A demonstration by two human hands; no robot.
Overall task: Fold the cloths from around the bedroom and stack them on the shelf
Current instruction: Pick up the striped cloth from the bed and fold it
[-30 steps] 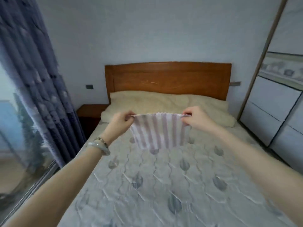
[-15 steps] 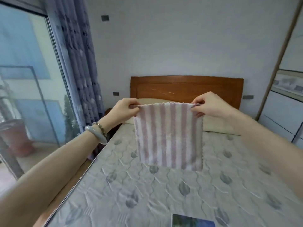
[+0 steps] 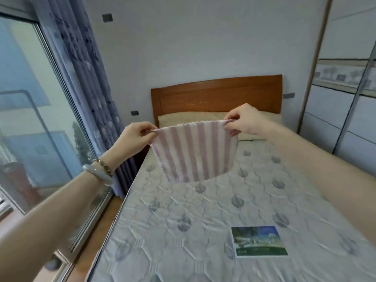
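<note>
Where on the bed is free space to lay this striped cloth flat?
The mattress is bare between the hanging striped cloth and the picture card, and along its window side. The near right part holds the card; the head end is taken by the pillow.

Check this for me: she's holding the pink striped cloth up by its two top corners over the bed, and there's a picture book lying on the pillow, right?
Not quite. The picture book lies on the quilted mattress near the foot of the bed, far from the pillow; the head view shows it. The rest holds: the left hand and right hand pinch the striped cloth by its top corners.
</note>
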